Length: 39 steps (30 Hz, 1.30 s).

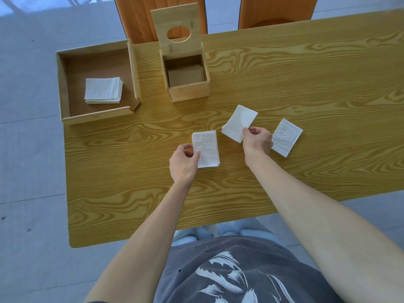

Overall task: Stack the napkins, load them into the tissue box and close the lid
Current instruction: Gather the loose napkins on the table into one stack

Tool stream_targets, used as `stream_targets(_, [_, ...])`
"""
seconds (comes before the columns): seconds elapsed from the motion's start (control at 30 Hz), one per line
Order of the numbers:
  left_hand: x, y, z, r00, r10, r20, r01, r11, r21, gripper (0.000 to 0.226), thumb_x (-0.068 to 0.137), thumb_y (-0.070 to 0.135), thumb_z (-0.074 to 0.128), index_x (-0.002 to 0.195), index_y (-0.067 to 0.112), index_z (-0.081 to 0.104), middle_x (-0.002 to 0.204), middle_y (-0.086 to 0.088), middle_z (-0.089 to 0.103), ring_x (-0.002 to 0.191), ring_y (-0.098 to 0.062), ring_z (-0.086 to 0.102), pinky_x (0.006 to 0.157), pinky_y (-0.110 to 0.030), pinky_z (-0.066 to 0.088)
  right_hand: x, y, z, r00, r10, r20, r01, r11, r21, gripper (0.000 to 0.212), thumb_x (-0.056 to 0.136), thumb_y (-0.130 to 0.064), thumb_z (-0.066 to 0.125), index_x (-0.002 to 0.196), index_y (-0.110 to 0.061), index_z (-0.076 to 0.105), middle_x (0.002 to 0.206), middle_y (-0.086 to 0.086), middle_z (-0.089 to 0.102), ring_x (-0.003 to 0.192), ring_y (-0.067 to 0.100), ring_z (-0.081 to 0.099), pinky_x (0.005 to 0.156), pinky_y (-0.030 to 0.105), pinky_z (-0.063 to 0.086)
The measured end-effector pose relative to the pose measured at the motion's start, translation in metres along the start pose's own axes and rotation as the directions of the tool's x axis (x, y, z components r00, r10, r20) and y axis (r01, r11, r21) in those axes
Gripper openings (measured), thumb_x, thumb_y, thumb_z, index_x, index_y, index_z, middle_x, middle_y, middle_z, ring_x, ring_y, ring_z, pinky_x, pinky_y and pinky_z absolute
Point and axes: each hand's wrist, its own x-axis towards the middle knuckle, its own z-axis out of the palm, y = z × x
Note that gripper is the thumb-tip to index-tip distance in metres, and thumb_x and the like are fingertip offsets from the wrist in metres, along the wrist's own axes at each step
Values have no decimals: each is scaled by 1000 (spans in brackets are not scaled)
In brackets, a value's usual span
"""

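Note:
A small stack of white folded napkins [207,148] lies on the wooden table [306,88], and my left hand [183,164] pinches its left edge. My right hand [258,139] holds one white napkin [238,122] lifted just right of that stack. Another single napkin [286,137] lies flat to the right of my right hand. The wooden tissue box [188,90] stands behind, its lid [178,20] with an oval hole tipped up and open. Something brownish lies at the bottom of the box.
A shallow wooden tray [65,88] at the far left holds another stack of white napkins [103,90]. Two orange chairs [275,9] stand behind the table. The table's near edge runs just in front of my body.

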Motion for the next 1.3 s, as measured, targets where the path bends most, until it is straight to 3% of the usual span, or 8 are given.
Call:
stream_targets(0.17, [-1,-6,-1,999,19,27,-17,998,-62,33,89,20,70,122,20,65,95,5,70,87,-12,67,86,-40,58,-3,-1,-6,998,-41,47,32,984,173,10,92,-13,68,102,-14,66,83,-9,65,68,9,67,73,36,64])
stream_targets(0.3, [-2,-9,-3,999,27,45,-22,995,-99,31,91,22,68,122,19,65,98,2,70,90,-15,68,87,-42,59,-17,1,-12,980,-116,159,72,963,259,16,93,-11,67,108,-11,67,89,-3,70,77,10,71,65,24,61])
stream_targets(0.47, [-1,-7,-4,998,-21,62,31,988,-150,28,95,34,58,118,20,66,103,0,71,96,-20,70,88,-46,59,-33,18,-10,926,-163,341,93,972,214,22,91,-12,70,112,-8,68,94,6,75,78,15,71,62,25,61])
stream_targets(0.63, [-2,-9,-4,998,-11,67,22,985,-171,27,98,33,55,118,18,66,103,1,68,100,-21,69,90,-46,58,-42,40,-5,888,-158,431,132,987,90,25,90,-18,73,111,-6,72,95,4,77,76,11,71,56,20,55])
stream_targets(0.83, [-4,-13,-3,998,-3,68,16,979,-205,26,95,32,61,117,19,66,103,0,71,97,-20,70,90,-44,58,-48,45,3,886,-159,436,162,986,31,19,87,-19,76,104,-10,74,93,4,78,79,15,73,52,19,52])
stream_targets(1.13, [-4,-14,-1,998,36,43,-28,986,-166,31,92,28,69,121,18,64,97,3,69,87,-12,65,88,-40,58,-43,50,18,922,-197,334,254,958,-136,12,81,-27,79,89,-18,78,66,-1,73,65,15,70,70,45,62])
stream_targets(1.3, [-3,-14,0,998,56,27,-52,989,-139,31,90,24,71,119,17,65,93,4,69,79,-7,63,86,-38,58,-41,48,19,919,-215,331,275,951,-144,16,79,-25,82,93,-18,77,78,-3,76,74,18,74,70,44,63])
